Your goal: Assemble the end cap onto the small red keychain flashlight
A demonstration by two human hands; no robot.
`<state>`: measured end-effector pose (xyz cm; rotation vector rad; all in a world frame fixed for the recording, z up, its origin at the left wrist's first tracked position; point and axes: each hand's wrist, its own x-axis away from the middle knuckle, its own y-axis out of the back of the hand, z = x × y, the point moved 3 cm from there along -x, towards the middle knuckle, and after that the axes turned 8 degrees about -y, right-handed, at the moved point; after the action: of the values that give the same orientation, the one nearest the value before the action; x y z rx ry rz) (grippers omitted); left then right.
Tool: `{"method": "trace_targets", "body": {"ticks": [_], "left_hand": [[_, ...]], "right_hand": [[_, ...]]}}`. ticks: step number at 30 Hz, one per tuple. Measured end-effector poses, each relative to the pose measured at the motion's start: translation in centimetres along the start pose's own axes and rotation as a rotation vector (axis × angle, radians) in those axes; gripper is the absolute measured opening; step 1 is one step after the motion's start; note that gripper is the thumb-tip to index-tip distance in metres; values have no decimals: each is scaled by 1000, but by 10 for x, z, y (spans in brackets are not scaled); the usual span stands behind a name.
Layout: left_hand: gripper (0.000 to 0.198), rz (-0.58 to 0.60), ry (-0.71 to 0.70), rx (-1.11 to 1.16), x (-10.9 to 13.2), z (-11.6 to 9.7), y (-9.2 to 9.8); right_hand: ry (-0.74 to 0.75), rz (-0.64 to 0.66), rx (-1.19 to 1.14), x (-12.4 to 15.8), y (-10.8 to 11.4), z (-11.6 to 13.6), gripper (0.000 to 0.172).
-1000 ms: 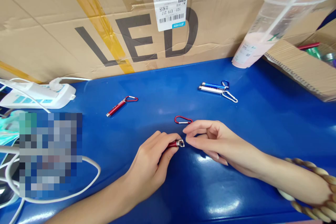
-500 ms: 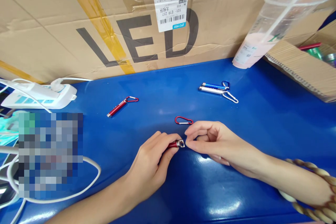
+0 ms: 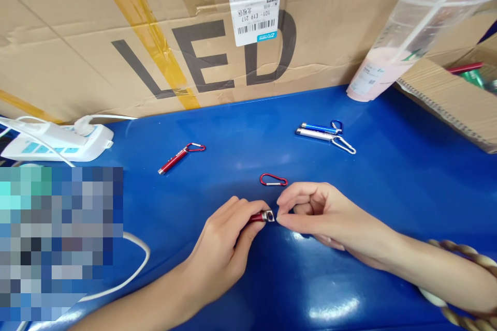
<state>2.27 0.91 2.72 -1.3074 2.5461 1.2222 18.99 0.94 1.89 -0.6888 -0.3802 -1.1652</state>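
My left hand [image 3: 227, 248] is closed round a small red keychain flashlight [image 3: 263, 216], whose silver end pokes out toward the right. My right hand [image 3: 316, 212] is pinched, thumb and forefinger meeting right at that silver end; whether anything tiny sits in the pinch I cannot tell. A loose red carabiner clip [image 3: 274, 180] lies on the blue table [image 3: 388, 176] just beyond both hands.
Farther back lie a complete red flashlight with clip [image 3: 176, 157], and a blue one [image 3: 320, 128] beside a silver one [image 3: 324, 136]. A large LED carton [image 3: 194, 36] walls the back. A plastic cup with straw [image 3: 392, 46], an open box [image 3: 450, 98] and a power strip [image 3: 58, 142] stand around.
My right hand's fingers have closed tighter and its pinch has come up against the flashlight's silver end. The left hand has barely moved.
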Motion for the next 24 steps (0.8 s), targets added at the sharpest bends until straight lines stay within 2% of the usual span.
{"method": "trace_targets", "body": {"ticks": [11, 24], "left_hand": [[22, 6, -14, 3, 1, 1, 1], [18, 9, -6, 29, 1, -1, 1]], "right_hand": [[-5, 19, 32, 1, 2, -1, 26], [14, -21, -11, 4, 1, 1, 14]]}}
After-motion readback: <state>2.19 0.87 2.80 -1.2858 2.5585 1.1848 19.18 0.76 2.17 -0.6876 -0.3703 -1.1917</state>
